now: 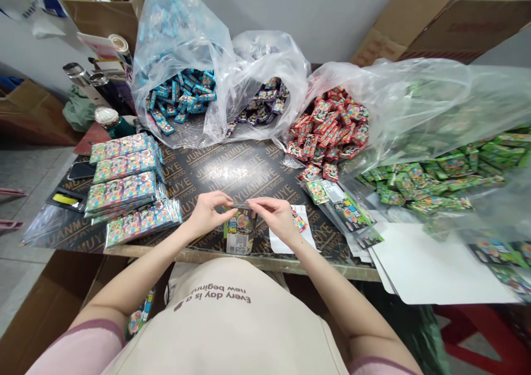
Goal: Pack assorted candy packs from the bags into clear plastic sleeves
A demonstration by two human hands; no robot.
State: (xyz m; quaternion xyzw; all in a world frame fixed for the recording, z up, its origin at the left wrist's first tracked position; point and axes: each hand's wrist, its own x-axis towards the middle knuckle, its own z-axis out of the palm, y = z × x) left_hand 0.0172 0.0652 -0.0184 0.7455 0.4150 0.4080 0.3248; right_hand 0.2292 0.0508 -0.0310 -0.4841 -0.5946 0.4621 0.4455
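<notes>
A flat clear plastic packet (240, 231) with dark, colourful print and a pale label panel lies upright in front of me at the table's near edge. My left hand (211, 213) is at its upper left corner, thumb and forefinger closing on the edge. My right hand (277, 217) pinches the top edge of the same packet from the right, fingertips close to the left ones. Under my right wrist rests a white sheet (282, 239), with a small red packet (299, 220) partly hidden by the hand.
Open plastic bags spill blue (186, 95), purple (269, 101), red (327, 123) and green packets (435, 176) along the back. Filled multi-packs (124, 189) are stacked at left. Flat printed bags (352, 214) and white card (435, 264) lie at right. A cup (108, 119) stands back left.
</notes>
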